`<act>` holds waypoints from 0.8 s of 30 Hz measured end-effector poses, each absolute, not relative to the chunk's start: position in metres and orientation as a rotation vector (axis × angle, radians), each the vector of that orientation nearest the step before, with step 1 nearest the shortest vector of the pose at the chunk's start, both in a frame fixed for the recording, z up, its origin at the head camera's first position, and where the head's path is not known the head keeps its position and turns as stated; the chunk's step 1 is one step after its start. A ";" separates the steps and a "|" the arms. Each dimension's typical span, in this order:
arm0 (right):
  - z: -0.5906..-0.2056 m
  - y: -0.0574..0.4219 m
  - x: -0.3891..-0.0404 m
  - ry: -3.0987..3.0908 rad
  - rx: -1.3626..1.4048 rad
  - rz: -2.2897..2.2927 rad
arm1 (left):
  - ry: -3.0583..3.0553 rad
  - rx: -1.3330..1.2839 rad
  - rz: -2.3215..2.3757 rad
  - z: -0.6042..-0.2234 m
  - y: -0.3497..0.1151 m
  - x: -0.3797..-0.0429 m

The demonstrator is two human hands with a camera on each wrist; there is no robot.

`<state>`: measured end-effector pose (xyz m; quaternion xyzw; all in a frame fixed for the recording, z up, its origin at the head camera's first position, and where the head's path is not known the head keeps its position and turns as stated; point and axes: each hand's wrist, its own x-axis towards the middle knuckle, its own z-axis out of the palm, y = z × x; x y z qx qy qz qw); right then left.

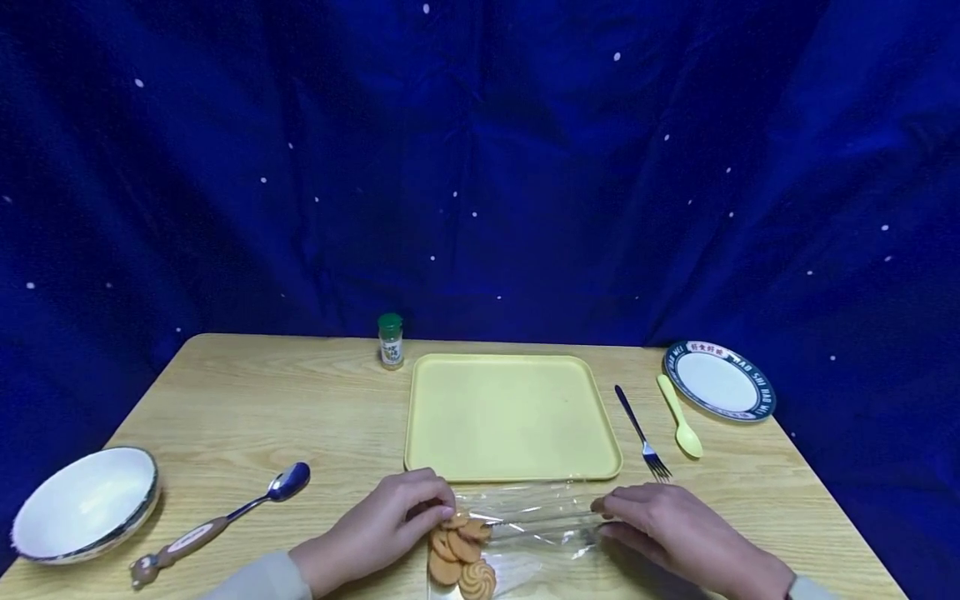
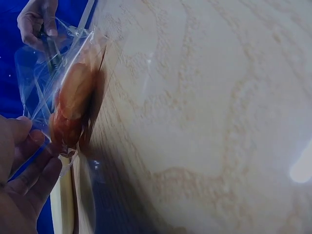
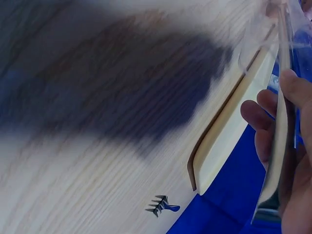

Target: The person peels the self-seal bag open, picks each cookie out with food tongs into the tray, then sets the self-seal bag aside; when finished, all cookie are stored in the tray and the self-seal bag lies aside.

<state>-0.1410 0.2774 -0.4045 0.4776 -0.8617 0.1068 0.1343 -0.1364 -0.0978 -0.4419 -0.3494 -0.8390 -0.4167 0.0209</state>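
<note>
A clear plastic bag (image 1: pixel 547 504) with several round cookies (image 1: pixel 444 571) in its left part lies in front of the yellow tray. My left hand (image 1: pixel 378 529) pinches the bag's edge beside the cookies, thumb against fingers. Long metal tongs (image 3: pixel 279 161) are in my right hand (image 1: pixel 663 529), gripped between thumb and fingers. Their far end reaches through the bag to the cookies. In the left wrist view, the cookies (image 2: pixel 78 90) show through the wrinkled plastic.
Behind the bag lies the yellow tray (image 1: pixel 513 417), with a green-capped seasoning bottle (image 1: pixel 391 342) at its back left. A fork (image 1: pixel 643 437), yellow spoon (image 1: pixel 681 425) and rimmed plate (image 1: pixel 716 379) are on the right. To the left are a bear-handled spoon (image 1: pixel 195 537) and a white bowl (image 1: pixel 86 504).
</note>
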 end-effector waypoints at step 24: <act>-0.373 0.399 -0.127 -2.879 1.349 1.865 | -2.638 -1.056 -1.275 -0.442 -0.100 -0.136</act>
